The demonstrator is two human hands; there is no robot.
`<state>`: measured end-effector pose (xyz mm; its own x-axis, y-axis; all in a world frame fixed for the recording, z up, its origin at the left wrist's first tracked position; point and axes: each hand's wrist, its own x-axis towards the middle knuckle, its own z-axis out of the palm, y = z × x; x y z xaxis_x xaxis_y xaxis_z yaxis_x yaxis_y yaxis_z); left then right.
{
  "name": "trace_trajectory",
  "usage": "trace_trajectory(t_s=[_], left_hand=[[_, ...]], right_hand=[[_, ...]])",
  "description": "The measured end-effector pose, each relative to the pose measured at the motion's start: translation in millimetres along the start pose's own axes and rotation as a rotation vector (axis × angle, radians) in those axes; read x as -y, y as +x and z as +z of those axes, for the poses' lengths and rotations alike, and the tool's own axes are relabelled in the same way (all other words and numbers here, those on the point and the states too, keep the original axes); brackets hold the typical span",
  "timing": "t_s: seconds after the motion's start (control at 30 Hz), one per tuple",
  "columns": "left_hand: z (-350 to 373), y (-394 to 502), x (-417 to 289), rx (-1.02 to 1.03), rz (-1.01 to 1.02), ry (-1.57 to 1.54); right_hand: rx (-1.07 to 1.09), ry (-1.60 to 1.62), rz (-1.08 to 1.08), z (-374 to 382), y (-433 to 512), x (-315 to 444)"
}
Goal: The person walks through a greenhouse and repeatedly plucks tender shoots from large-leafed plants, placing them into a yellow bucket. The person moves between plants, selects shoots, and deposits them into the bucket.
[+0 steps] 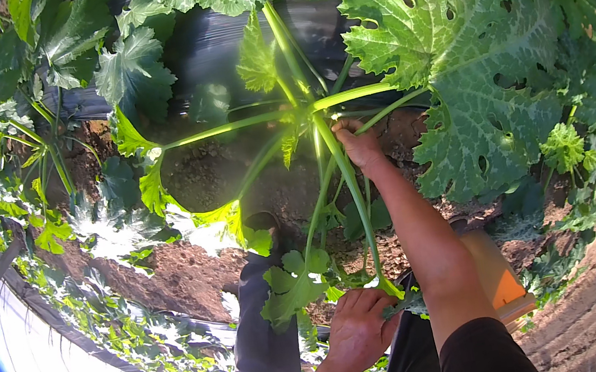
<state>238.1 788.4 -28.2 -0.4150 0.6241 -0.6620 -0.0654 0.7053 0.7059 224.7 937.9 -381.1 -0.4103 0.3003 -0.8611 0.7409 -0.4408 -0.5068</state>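
Note:
Before me stands a large squash plant, its green leaf stalks spreading from a central crown. My right hand reaches in beside the crown, its fingers bent close to the stalk bases. One slanting leaf stalk meets that hand near the thumb. Whether the fingertips grip anything is hidden. Lower down, my left hand is closed around the edge of a green squash leaf, which shows between thumb and fingers. Broad, holed leaves spread to the right of the crown.
Black plastic mulch film covers the bed behind the plant. A yellow-orange container stands by my right arm. More squash plants grow to the left. Bare soil lies beside my leg, and bright greenhouse sheeting curves along the lower left.

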Motion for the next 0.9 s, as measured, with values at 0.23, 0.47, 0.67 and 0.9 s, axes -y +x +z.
trace_trajectory(t_s=[0.23, 0.47, 0.67, 0.9], left_hand=[[-1, 0, 2, -0.022, 0.014, 0.057], [5, -4, -1, -0.077, 0.059, 0.158], [9, -3, 4, -0.081, 0.126, 0.219], [20, -1, 2, -0.049, 0.177, 0.164]], right_hand=[[-0.100, -0.356, -0.376, -76, -45, 0], [-0.366, -0.638, -0.372, -246, -198, 90], [-0.824, -0.199, -0.196, -365, -397, 141], [-1.348, -0.132, -0.119, -453, -732, 92]])
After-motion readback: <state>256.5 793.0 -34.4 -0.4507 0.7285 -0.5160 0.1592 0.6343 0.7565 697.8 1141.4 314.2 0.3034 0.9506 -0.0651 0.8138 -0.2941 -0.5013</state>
